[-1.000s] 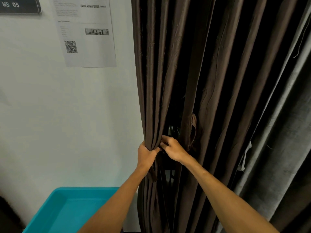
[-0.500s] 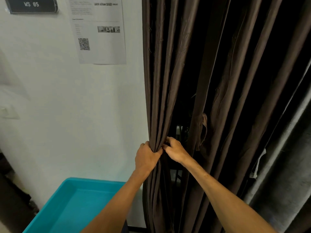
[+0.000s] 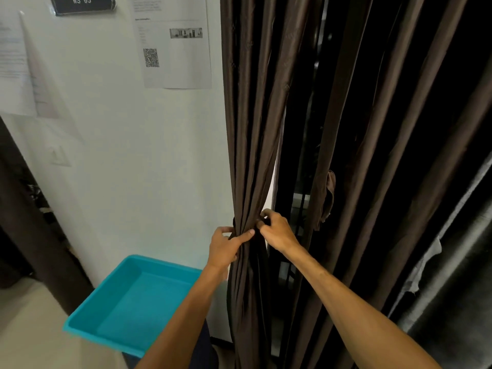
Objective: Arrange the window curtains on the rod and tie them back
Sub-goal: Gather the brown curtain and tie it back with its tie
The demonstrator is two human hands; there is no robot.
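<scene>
Dark brown pleated fabric curtain [image 3: 250, 155] hangs gathered in a vertical bundle between both hands; left hand [image 3: 226, 246] clasps it from the left, thumb across the front; right hand [image 3: 277, 233] pinches its right edge; a tie would likely wrap crosswise here; loose folds [image 3: 372, 155] hang farther right.

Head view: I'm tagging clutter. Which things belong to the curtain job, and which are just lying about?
Job: curtain, gathered; left hand and right hand, both gripping it.
Lying about: tray, paper, sign.

Brown pleated curtain [image 3: 255, 129] hangs bunched narrow beside the wall.
</scene>
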